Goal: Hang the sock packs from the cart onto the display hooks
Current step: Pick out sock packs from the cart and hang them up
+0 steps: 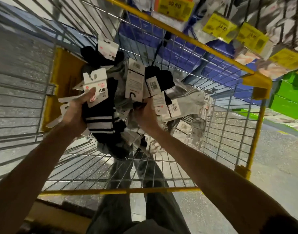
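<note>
Striped sock pack point(102, 120): black socks with white bands on a white header card, inside the wire cart, at the left of the heap and clasped in the left hand.
Left hand point(75, 114): fingers curled round the striped pack, with the thumb pressed on the face of its card. More white header cards point(60, 114) fan out to the left behind the hand.
Right hand point(147, 115): pushed into the middle of the heap with its back facing up. The fingers are buried under cards and socks, so whether they grip anything cannot be told.
Heap of sock packs point(134, 81): a loose jumble between and beyond the two hands. A black pack point(100, 54) lies at the far end, another black pack with a barcode label point(160, 80) is right of centre, and pale grey packs point(188, 102) lie against the right wire wall.
Cart point(121, 191): grey wire mesh sides with a yellow frame. A yellow panel point(65, 73) stands at the far left corner.
Legs point(121, 208): dark trousers seen through the near mesh.
Display point(219, 27): at upper right, blurred hanging packs with yellow price tags.
Beyond the cart: blue boxes point(178, 49) lie behind the far mesh, green boxes point(290, 95) at the right edge, and speckled floor point(280, 157) beneath.
</note>
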{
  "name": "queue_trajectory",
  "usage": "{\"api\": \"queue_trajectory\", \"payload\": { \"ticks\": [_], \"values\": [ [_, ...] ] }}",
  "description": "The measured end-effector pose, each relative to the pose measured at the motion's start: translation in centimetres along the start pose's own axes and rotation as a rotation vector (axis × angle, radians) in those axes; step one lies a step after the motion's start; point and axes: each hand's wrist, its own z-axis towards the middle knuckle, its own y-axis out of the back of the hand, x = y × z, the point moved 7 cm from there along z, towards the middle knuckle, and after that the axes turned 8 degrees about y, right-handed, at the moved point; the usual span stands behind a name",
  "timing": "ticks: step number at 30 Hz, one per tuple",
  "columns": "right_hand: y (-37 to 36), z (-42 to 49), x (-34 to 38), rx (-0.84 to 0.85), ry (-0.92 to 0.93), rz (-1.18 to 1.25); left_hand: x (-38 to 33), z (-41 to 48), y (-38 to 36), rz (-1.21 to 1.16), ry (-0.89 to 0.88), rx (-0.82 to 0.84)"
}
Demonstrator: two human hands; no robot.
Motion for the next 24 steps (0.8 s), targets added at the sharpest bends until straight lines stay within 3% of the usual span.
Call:
{"api": "queue_trajectory", "payload": {
  "ticks": [1, 3, 6, 10, 14, 21, 24],
  "values": [
    [-1.0, -1.0, -1.2, 0.057, -0.054, 0.016, 0.0, -0.2, 0.2, -0.019, 0.023, 0.015],
    [-3.7, -3.6, -2.6, 0.341, -0.147, 0.037, -0.1, -0.4, 0.4, -0.045, 0.042, 0.039],
    [-6.9, -7.4, -3.2, 0.706, -0.158, -0.197, -0.2, -0.7, 0.5, -0.067, 0.042, 0.064],
    [-8.0, -7.4, -2.8, 0.682, -0.129, -0.432, -0.1, -1.1, 0.5, -0.106, 0.084, 0.110],
    [-8.1, -7.2, -3.1, 0.704, -0.240, -0.384, -0.1, -1.2, 1.0, -0.104, 0.103, 0.111],
    [-1.3, -4.5, 0.3, 0.563, -0.232, -0.049, -0.5, -1.4, 2.1, -0.128, 0.084, 0.098],
    [3.2, -4.0, 0.6, 0.425, -0.360, 0.225, -0.7, -1.4, 1.9, -0.122, 0.073, 0.127]
  ]
}}
